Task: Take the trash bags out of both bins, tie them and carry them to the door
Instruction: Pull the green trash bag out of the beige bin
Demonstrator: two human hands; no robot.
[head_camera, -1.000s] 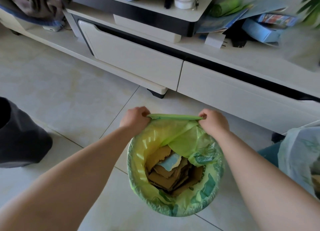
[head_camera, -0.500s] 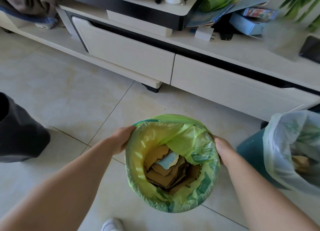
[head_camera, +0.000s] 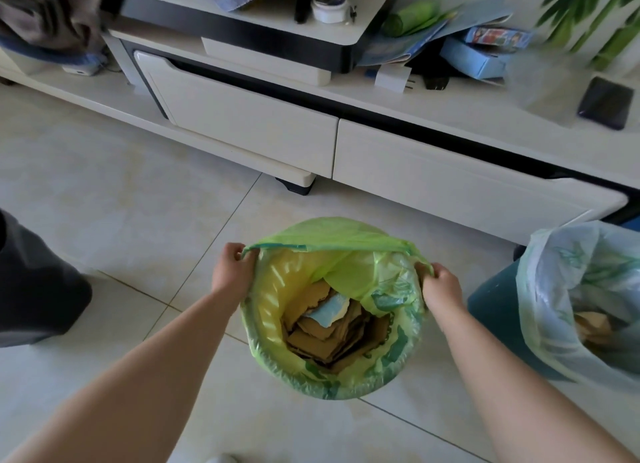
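A green trash bag lines a round bin on the tiled floor in front of me, with torn cardboard pieces and a blue scrap inside. My left hand pinches the bag's rim at its far left. On the right side, my right hand grips the rim. The far edge of the bag is lifted and stretched between both hands. A second bin, dark teal, stands to the right with a pale translucent bag holding more cardboard.
A low white TV cabinet with drawers runs across behind the bins, cluttered with boxes, papers and a phone. A dark object sits on the floor at the left. Plant leaves hang at top right.
Both hands went from the far rim down to the bin's sides, then came back up gripping the bag's edge. The far rim is now pulled free and raised.
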